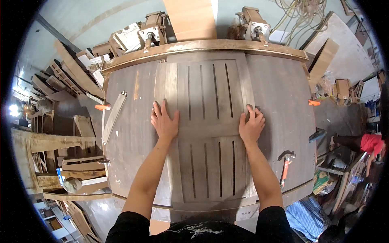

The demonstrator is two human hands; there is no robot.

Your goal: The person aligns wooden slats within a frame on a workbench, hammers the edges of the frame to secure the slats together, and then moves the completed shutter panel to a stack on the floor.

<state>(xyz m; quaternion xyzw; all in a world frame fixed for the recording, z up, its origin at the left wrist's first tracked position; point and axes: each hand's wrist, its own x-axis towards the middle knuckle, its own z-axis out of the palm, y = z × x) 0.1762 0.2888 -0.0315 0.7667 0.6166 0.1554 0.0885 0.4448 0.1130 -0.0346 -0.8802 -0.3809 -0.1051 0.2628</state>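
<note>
A wooden door panel [208, 129] with two rows of long narrow slots lies flat on the worktable [129, 162], its far end against the raised wooden rail [202, 45]. My left hand [165, 121] rests on the panel's left side board [172, 89], fingers spread. Over the right side board, my right hand [252, 123] lies with its fingers apart on the edge. Neither hand grips anything. Parts of the side boards are hidden under my hands and forearms.
A hammer [285, 170] with an orange handle lies to the right. On the left is a loose wooden strip [114, 117]. Two clamp cylinders [153, 30] [255, 26] stand behind the rail. Timber stacks [60, 87] fill the left; another person [370, 143] is at far right.
</note>
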